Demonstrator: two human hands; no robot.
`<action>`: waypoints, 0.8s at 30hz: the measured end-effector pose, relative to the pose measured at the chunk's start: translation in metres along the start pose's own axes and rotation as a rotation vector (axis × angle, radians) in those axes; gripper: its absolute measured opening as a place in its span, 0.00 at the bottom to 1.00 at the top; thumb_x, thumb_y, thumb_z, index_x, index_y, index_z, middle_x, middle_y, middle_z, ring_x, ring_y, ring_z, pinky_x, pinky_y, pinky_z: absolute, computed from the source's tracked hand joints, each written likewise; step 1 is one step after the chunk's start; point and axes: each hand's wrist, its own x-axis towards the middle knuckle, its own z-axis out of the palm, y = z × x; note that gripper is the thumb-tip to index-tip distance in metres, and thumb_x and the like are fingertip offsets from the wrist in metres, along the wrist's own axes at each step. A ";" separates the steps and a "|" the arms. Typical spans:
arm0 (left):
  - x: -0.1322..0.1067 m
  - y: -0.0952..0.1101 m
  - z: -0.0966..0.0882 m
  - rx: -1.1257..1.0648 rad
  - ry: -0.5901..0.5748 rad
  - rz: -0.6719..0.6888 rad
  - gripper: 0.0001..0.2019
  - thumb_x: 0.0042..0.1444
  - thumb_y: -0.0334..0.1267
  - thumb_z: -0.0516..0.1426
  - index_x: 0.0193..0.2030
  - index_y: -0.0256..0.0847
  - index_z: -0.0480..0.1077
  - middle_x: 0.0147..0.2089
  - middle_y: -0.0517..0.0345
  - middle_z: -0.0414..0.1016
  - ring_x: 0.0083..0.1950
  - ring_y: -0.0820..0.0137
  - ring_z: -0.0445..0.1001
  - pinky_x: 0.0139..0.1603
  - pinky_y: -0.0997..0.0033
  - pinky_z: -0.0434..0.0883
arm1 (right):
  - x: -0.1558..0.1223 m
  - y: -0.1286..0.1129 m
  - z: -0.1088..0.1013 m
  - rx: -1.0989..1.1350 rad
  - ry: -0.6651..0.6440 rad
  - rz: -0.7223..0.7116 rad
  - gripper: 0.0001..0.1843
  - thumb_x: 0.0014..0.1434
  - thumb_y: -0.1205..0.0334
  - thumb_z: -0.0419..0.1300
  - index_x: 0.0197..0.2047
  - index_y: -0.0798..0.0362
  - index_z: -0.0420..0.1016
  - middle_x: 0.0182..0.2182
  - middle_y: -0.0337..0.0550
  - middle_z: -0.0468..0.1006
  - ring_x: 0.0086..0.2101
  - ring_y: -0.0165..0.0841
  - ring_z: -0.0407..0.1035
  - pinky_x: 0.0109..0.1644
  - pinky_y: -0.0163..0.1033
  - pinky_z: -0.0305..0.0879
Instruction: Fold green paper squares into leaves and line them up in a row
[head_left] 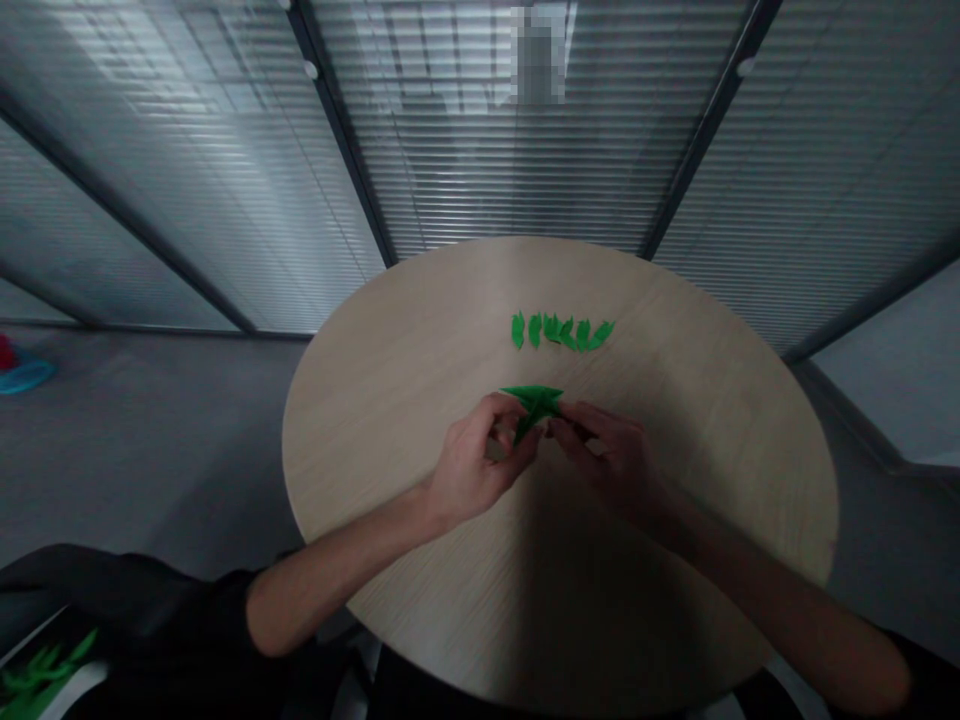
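Observation:
A piece of folded green paper [538, 400], with pointed corners, is held between my two hands over the middle of the round table. My left hand [484, 455] pinches its left and lower side with thumb and fingers. From the other side, the fingertips of my right hand [607, 450] close on its right edge. Just beyond it, a row of several small green folded paper pieces [562, 331] lies on the wooden tabletop [390, 380].
Blinds behind glass panels [517, 180] stand past the table's far edge. At the lower left, more green pieces [49, 670] lie near my sleeve. A blue and red object [26, 374] is on the floor at the far left.

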 end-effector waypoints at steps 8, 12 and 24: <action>0.000 -0.003 0.000 0.030 0.028 -0.042 0.07 0.65 0.33 0.62 0.45 0.43 0.67 0.32 0.64 0.70 0.29 0.75 0.70 0.31 0.77 0.72 | 0.001 -0.002 -0.003 0.023 -0.046 -0.036 0.12 0.73 0.57 0.57 0.39 0.52 0.75 0.30 0.40 0.79 0.26 0.29 0.73 0.31 0.33 0.68; 0.000 -0.002 -0.001 -0.037 0.029 -0.103 0.05 0.66 0.32 0.59 0.46 0.42 0.67 0.31 0.63 0.72 0.29 0.75 0.74 0.31 0.75 0.73 | 0.002 -0.004 -0.006 0.082 -0.067 -0.083 0.17 0.76 0.61 0.50 0.35 0.51 0.73 0.30 0.40 0.78 0.29 0.29 0.73 0.34 0.34 0.67; 0.000 0.001 0.000 -0.215 -0.052 -0.153 0.05 0.70 0.32 0.56 0.50 0.41 0.66 0.31 0.61 0.77 0.28 0.75 0.77 0.30 0.76 0.74 | 0.005 -0.001 -0.015 0.205 0.059 0.021 0.16 0.66 0.64 0.62 0.57 0.45 0.75 0.47 0.43 0.72 0.39 0.32 0.70 0.36 0.35 0.73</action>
